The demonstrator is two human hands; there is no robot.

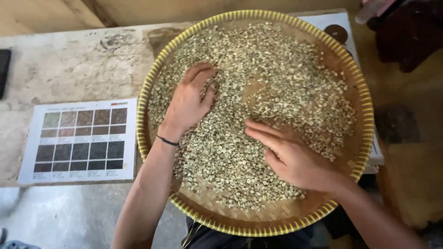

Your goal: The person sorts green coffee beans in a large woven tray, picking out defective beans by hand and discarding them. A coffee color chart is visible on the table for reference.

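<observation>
A round woven tray (364,99) with a yellow rim lies flat on the pale, worn counter (69,64), its near edge hanging over the counter's front toward the person. Pale green beans (277,78) cover most of the tray in a loose, thin layer — thickest across the far and middle parts, with bare weave showing at the near and right edges. The beans lie every which way, so no shared long axis can be told. The left hand (189,101) rests palm down on the beans in the tray's left half, fingers pointing away and slightly curled into the layer; its grip is loose and closes on nothing that shows. The right hand (290,154) lies flat in the near right part, fingers straight, together and pointing left toward the tray's middle — open, holding nothing. A thin dark band (167,141) circles the left wrist. Left of the tray, a printed sheet (80,138) with a grid of colour swatches lies flat on the counter.
</observation>
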